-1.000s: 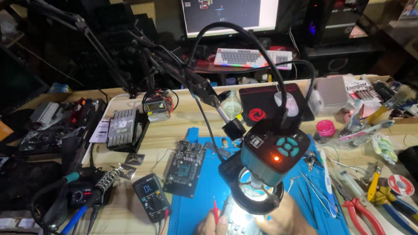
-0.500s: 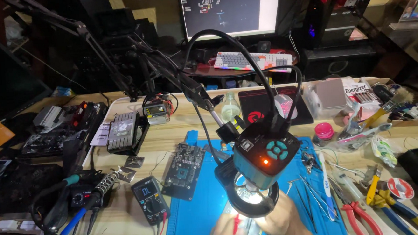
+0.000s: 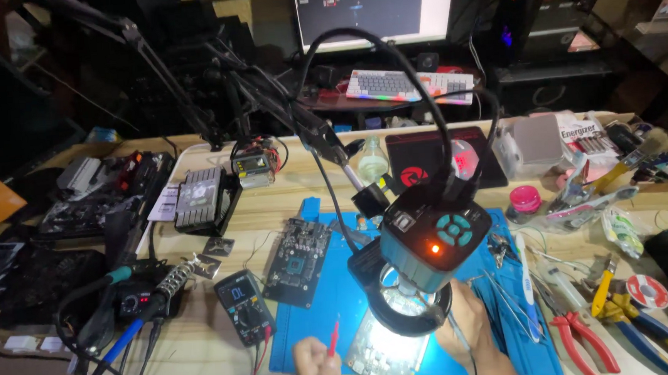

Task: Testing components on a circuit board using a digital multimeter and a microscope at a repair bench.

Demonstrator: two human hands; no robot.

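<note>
My left hand [image 3: 316, 368] sits at the bottom edge and grips a red multimeter probe [image 3: 333, 338], its tip pointing up over the blue mat [image 3: 333, 303]. My right hand [image 3: 466, 328] rests on the mat beside a lit circuit board [image 3: 383, 357], partly hidden by the camera microscope [image 3: 423, 251] and its ring light [image 3: 407, 310]. A thin dark probe seems to run from the right hand toward the board, though the grip is hard to see.
A second circuit board [image 3: 298, 251] lies at the mat's left edge. A multimeter [image 3: 244, 307] and a soldering iron stand [image 3: 166, 286] lie to the left. Tweezers [image 3: 511, 296], red pliers [image 3: 582, 334] and yellow cutters [image 3: 603, 291] lie to the right. Keyboard [image 3: 409, 86] and monitor [image 3: 373, 7] behind.
The view has tilted down and shifted, so the desk sits higher in frame. My left hand with the red probe has moved left of the lit board; the right hand stays by the board.
</note>
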